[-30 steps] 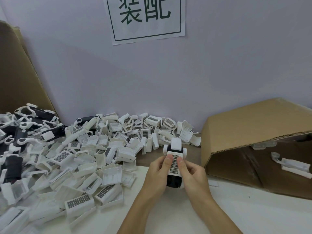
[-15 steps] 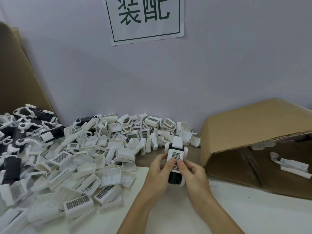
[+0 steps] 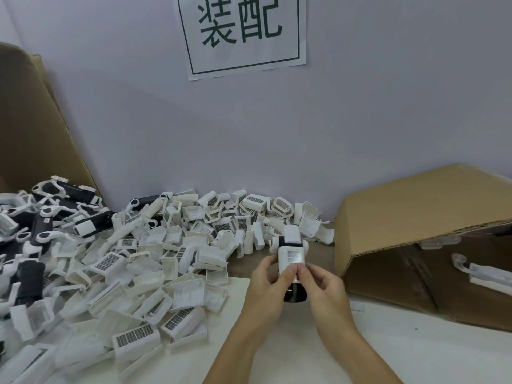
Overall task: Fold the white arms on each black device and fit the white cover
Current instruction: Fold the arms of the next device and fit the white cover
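Observation:
Between both hands I hold a black device [image 3: 296,294] above the table, its dark lower end showing under my fingers. A white cover [image 3: 290,255] with a grey grille patch lies over its front, and white folded arms [image 3: 291,236] stick up at its top. My left hand [image 3: 267,284] grips the device from the left, thumb pressed on the cover's lower edge. My right hand [image 3: 322,286] grips it from the right, its thumb beside the other.
A heap of loose white covers [image 3: 155,273] fills the left half of the table. Black devices with unfolded white arms [image 3: 50,217] lie at the far left. A cardboard box on its side [image 3: 401,217] stands right, with a finished piece [image 3: 482,271] inside. Bare white table [image 3: 291,356] lies near me.
The cover has slid further up the device, towards its top. Both thumbs have moved down to the cover's lower edge. The black body shows more below my hands.

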Action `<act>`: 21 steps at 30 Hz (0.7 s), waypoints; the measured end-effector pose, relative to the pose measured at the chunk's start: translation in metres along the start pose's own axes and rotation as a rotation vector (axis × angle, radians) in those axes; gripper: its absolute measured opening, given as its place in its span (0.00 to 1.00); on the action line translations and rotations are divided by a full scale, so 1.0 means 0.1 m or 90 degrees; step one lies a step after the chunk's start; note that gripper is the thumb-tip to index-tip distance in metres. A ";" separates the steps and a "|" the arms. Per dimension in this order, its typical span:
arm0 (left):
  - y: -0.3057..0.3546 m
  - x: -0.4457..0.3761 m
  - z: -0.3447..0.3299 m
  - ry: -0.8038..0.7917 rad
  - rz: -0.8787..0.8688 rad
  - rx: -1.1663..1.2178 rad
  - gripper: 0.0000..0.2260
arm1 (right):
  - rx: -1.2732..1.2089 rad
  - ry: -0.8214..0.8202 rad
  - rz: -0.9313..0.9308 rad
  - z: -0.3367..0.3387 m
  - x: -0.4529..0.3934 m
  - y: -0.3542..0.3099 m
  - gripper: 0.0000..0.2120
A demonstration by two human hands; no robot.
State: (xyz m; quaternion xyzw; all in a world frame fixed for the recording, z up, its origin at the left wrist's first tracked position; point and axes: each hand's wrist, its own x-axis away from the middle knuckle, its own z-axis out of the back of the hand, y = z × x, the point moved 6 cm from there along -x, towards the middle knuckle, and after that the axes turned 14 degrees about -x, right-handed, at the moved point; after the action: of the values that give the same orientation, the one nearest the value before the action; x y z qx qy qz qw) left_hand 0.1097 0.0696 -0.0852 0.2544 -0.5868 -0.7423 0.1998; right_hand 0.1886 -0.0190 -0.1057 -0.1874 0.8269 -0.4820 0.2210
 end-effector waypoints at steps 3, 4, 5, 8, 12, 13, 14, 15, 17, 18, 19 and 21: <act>-0.03 -0.03 0.02 0.055 0.027 0.057 0.12 | 0.062 0.017 0.068 -0.04 0.04 -0.03 0.09; -0.02 -0.03 0.02 0.062 0.031 0.082 0.11 | 0.088 0.004 0.080 -0.07 0.06 -0.03 0.11; -0.01 -0.03 0.02 0.065 0.038 0.111 0.10 | 0.109 -0.015 0.088 -0.10 0.07 -0.03 0.13; -0.03 -0.03 0.01 0.055 0.103 0.210 0.10 | 0.145 -0.061 0.096 -0.14 0.10 -0.01 0.20; -0.05 -0.04 0.01 0.046 0.159 0.254 0.13 | 0.155 -0.034 0.109 -0.12 0.08 -0.05 0.18; -0.05 -0.04 0.02 0.046 0.159 0.251 0.13 | 0.140 -0.022 0.108 -0.11 0.08 -0.06 0.16; -0.05 -0.04 0.05 0.050 0.158 0.233 0.13 | 0.125 -0.007 0.104 -0.09 0.07 -0.06 0.13; -0.05 -0.04 0.11 0.064 0.159 0.199 0.13 | 0.110 0.006 0.099 -0.08 0.06 -0.07 0.10; -0.11 -0.05 0.30 0.157 0.184 0.120 0.13 | 0.087 0.011 0.079 -0.05 0.05 -0.09 0.05; -0.15 -0.05 0.42 0.224 0.201 0.107 0.12 | 0.080 0.006 0.063 -0.05 0.05 -0.09 0.05; -0.18 -0.05 0.52 0.276 0.207 0.118 0.12 | 0.076 -0.001 0.045 -0.05 0.05 -0.09 0.07; -0.18 -0.06 0.62 0.296 0.178 0.160 0.10 | 0.076 -0.019 0.015 -0.05 0.06 -0.10 0.07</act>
State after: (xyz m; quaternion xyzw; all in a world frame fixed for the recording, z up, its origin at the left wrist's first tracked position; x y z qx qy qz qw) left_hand 0.0763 0.1246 -0.0905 0.3571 -0.6417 -0.5511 0.3962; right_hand 0.1818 -0.0231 -0.0961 -0.1714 0.7955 -0.5247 0.2499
